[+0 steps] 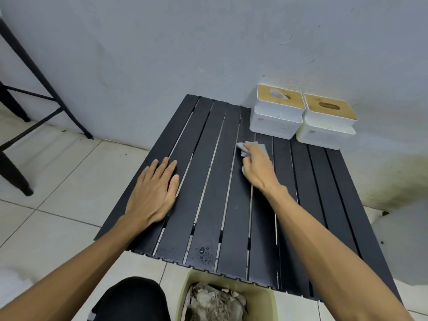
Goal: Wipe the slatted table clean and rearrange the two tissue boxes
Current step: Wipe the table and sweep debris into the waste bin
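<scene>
Fingers of the right hand (257, 165) curl around a crumpled grey tissue (246, 148), pressing it onto a middle slat of the black table (208, 205); a corner of the wad pokes out past the knuckles toward the wall (162, 54). The left hand (154, 193) lies flat, palm down, fingers straight and only slightly apart, on the two slats nearest the table's left edge, fingertips short of that edge. Both bare forearms reach in from the near side.

Between the hands, several slats run bare from the near edge to the far one. Water drops (203, 252) bead on a slat at the near edge, well apart from the tissue. The right half of the table is bare from the near edge up to the boxes.

Two white tissue boxes with wooden lids sit side by side in the far right corner, close against the wall: the left box (276, 117) shows a tissue in its slot, the right box (326, 123) shows only the slot. They are close together; contact cannot be told. The right box overhangs or meets the table's right edge.

A pale bin (269, 304) of crumpled waste stands on the tile floor (58, 216) just under the near edge, beside a dark-clad knee (132, 300). A black frame (34, 93) stands well to the left, with open floor between it and the table.
</scene>
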The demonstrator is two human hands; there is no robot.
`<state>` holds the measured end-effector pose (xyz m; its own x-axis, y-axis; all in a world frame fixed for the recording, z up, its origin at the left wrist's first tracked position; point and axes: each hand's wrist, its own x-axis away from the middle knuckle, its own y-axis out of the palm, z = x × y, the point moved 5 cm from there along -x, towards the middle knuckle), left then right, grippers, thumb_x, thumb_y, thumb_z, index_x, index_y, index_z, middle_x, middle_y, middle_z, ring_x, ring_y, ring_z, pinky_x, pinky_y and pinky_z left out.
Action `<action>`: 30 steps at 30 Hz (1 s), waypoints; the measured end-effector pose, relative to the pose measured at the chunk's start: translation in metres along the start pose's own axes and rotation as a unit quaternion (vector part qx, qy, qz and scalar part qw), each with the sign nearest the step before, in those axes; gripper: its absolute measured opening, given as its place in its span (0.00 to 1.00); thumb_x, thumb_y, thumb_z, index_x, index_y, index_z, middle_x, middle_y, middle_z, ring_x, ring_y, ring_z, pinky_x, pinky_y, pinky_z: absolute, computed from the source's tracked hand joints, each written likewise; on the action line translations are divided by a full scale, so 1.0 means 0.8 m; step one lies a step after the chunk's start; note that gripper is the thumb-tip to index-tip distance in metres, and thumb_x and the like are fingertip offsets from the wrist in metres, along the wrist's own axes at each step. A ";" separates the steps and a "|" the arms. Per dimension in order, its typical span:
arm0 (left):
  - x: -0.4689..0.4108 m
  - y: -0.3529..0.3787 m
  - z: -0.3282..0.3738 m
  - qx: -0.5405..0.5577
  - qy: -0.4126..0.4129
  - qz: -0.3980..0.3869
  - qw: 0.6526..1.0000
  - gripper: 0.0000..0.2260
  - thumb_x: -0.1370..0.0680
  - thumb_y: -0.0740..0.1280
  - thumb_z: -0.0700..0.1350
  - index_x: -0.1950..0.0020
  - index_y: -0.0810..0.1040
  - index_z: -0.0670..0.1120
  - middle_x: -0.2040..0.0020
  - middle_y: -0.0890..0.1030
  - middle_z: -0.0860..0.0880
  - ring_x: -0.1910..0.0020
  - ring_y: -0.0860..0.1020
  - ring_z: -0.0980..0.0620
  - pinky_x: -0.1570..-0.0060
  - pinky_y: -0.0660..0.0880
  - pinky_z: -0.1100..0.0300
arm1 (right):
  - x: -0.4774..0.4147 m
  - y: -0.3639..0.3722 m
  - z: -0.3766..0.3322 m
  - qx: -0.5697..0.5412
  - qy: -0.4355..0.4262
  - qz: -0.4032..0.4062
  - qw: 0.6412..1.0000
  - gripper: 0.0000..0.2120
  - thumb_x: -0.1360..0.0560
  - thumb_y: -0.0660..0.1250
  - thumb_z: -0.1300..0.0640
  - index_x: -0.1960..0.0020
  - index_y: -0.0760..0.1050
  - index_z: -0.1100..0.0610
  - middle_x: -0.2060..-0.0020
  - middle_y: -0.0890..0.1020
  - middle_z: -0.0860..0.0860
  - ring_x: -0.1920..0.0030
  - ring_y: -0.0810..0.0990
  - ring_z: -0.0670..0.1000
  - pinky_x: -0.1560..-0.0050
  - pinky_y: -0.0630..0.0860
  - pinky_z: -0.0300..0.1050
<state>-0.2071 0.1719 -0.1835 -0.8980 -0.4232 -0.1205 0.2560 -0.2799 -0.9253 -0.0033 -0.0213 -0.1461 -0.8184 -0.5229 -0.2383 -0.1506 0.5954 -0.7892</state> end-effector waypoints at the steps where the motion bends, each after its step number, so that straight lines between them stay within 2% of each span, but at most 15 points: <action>1: 0.000 0.000 0.000 0.004 -0.001 -0.001 1.000 0.29 0.19 0.40 0.59 0.20 0.55 0.50 0.19 0.55 0.50 0.20 0.49 0.50 0.23 0.47 0.53 | 0.020 0.012 -0.029 -0.002 -0.041 -0.029 0.999 0.05 0.27 0.51 0.71 0.56 0.65 0.70 0.60 0.69 0.63 0.61 0.65 0.55 0.62 0.68 0.46; 3: 0.000 -0.002 0.000 0.014 -0.004 -0.002 1.000 0.29 0.19 0.40 0.59 0.20 0.55 0.50 0.19 0.55 0.51 0.20 0.50 0.50 0.23 0.46 0.53 | 0.071 0.036 -0.066 -0.003 -0.125 -0.094 0.988 0.15 0.26 0.54 0.70 0.44 0.74 0.65 0.48 0.78 0.55 0.45 0.74 0.52 0.42 0.75 0.47; 4: 0.000 -0.002 0.000 0.020 -0.005 -0.002 1.000 0.29 0.19 0.40 0.59 0.20 0.55 0.50 0.20 0.56 0.51 0.20 0.50 0.51 0.23 0.47 0.53 | 0.104 0.042 -0.079 -0.001 -0.162 -0.121 0.979 0.21 0.24 0.55 0.68 0.33 0.73 0.62 0.36 0.77 0.52 0.33 0.71 0.52 0.30 0.69 0.46; 6: 0.000 -0.002 0.000 0.030 -0.005 -0.002 1.000 0.28 0.18 0.41 0.58 0.20 0.55 0.50 0.20 0.56 0.51 0.20 0.50 0.50 0.23 0.47 0.53 | 0.174 0.044 -0.102 0.003 -0.232 -0.169 0.958 0.25 0.21 0.56 0.64 0.24 0.64 0.59 0.24 0.67 0.52 0.23 0.61 0.50 0.23 0.57 0.42; 10: -0.001 -0.002 -0.003 0.051 -0.007 0.001 0.999 0.25 0.16 0.44 0.56 0.20 0.56 0.50 0.20 0.57 0.51 0.21 0.51 0.50 0.23 0.47 0.52 | 0.270 0.028 -0.126 0.005 -0.362 -0.259 0.896 0.27 0.22 0.56 0.64 0.23 0.64 0.58 0.22 0.62 0.51 0.20 0.54 0.47 0.21 0.52 0.44; 13: -0.002 -0.004 -0.005 0.079 -0.016 -0.002 0.997 0.24 0.16 0.45 0.55 0.20 0.56 0.50 0.20 0.58 0.51 0.21 0.52 0.51 0.23 0.47 0.53 | 0.273 0.006 -0.126 -0.057 -0.360 -0.283 0.887 0.29 0.25 0.58 0.71 0.26 0.68 0.59 0.24 0.67 0.49 0.25 0.64 0.42 0.27 0.65 0.40; 15: -0.002 -0.008 -0.006 0.119 -0.017 -0.005 0.993 0.25 0.16 0.45 0.55 0.20 0.56 0.50 0.20 0.59 0.51 0.21 0.53 0.51 0.23 0.48 0.53 | 0.233 -0.007 -0.117 -0.163 -0.251 -0.211 0.931 0.30 0.25 0.56 0.77 0.28 0.70 0.58 0.35 0.78 0.43 0.50 0.80 0.34 0.49 0.76 0.31; 16: -0.001 -0.011 -0.007 0.147 -0.017 -0.005 0.989 0.25 0.16 0.45 0.55 0.20 0.56 0.50 0.20 0.59 0.51 0.21 0.54 0.51 0.23 0.49 0.53 | 0.203 -0.009 -0.104 -0.194 -0.197 -0.146 0.950 0.28 0.23 0.55 0.77 0.29 0.71 0.56 0.42 0.82 0.41 0.64 0.81 0.40 0.61 0.75 0.31; 17: 0.000 -0.015 -0.008 0.176 -0.017 -0.003 0.984 0.25 0.16 0.46 0.55 0.20 0.57 0.49 0.21 0.60 0.51 0.21 0.55 0.51 0.23 0.50 0.53 | 0.171 -0.010 -0.094 -0.201 -0.150 -0.083 0.965 0.26 0.21 0.54 0.74 0.30 0.71 0.54 0.45 0.83 0.42 0.69 0.80 0.49 0.67 0.74 0.33; 19: 0.005 -0.024 -0.012 0.203 -0.021 0.004 0.979 0.23 0.15 0.48 0.52 0.20 0.58 0.48 0.21 0.61 0.51 0.22 0.56 0.51 0.23 0.51 0.54 | 0.108 -0.001 -0.075 -0.160 -0.076 -0.003 0.984 0.22 0.21 0.53 0.69 0.34 0.73 0.51 0.43 0.82 0.47 0.63 0.81 0.57 0.65 0.76 0.40; 22: 0.014 -0.035 -0.024 0.185 -0.030 0.010 0.982 0.22 0.15 0.50 0.50 0.21 0.59 0.47 0.22 0.62 0.50 0.22 0.58 0.51 0.24 0.52 0.56 | 0.044 0.031 -0.069 -0.073 -0.029 -0.015 0.997 0.14 0.24 0.51 0.68 0.49 0.70 0.54 0.51 0.77 0.49 0.55 0.76 0.56 0.59 0.75 0.48; 24: 0.017 -0.038 -0.035 0.177 -0.031 0.010 0.984 0.22 0.15 0.49 0.50 0.21 0.60 0.47 0.22 0.64 0.50 0.24 0.61 0.50 0.24 0.54 0.54 | 0.035 0.056 -0.087 -0.005 -0.054 -0.047 0.997 0.16 0.25 0.52 0.66 0.46 0.70 0.49 0.47 0.76 0.45 0.46 0.75 0.51 0.49 0.77 0.52; 26: 0.018 -0.045 -0.044 0.192 -0.034 0.021 0.981 0.23 0.16 0.47 0.52 0.22 0.62 0.49 0.25 0.68 0.53 0.27 0.65 0.52 0.27 0.59 0.53 | 0.057 0.079 -0.121 -0.009 -0.114 -0.102 0.988 0.20 0.26 0.53 0.66 0.42 0.69 0.46 0.43 0.74 0.44 0.43 0.74 0.47 0.46 0.77 0.57; 28: 0.019 -0.048 -0.052 0.240 -0.052 0.024 0.969 0.21 0.15 0.47 0.51 0.23 0.63 0.50 0.28 0.67 0.59 0.31 0.66 0.60 0.31 0.59 0.62 | 0.105 0.094 -0.159 -0.020 -0.198 -0.151 0.968 0.21 0.24 0.57 0.64 0.33 0.67 0.50 0.36 0.72 0.46 0.37 0.73 0.48 0.41 0.76 0.56; 30: 0.018 -0.045 -0.065 0.293 -0.091 0.009 0.952 0.21 0.14 0.47 0.51 0.21 0.60 0.49 0.25 0.64 0.57 0.28 0.62 0.60 0.32 0.53 0.67 | 0.161 0.099 -0.191 -0.032 -0.279 -0.191 0.940 0.24 0.21 0.60 0.56 0.25 0.64 0.55 0.28 0.70 0.50 0.27 0.67 0.50 0.30 0.69 0.53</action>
<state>-0.2481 0.2206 -0.1708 -0.8288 -0.5591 -0.0204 0.4736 -0.6816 -0.5577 -0.2053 0.0516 -0.1524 -0.2808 -0.9347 -0.2178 -0.4223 0.3242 -0.8465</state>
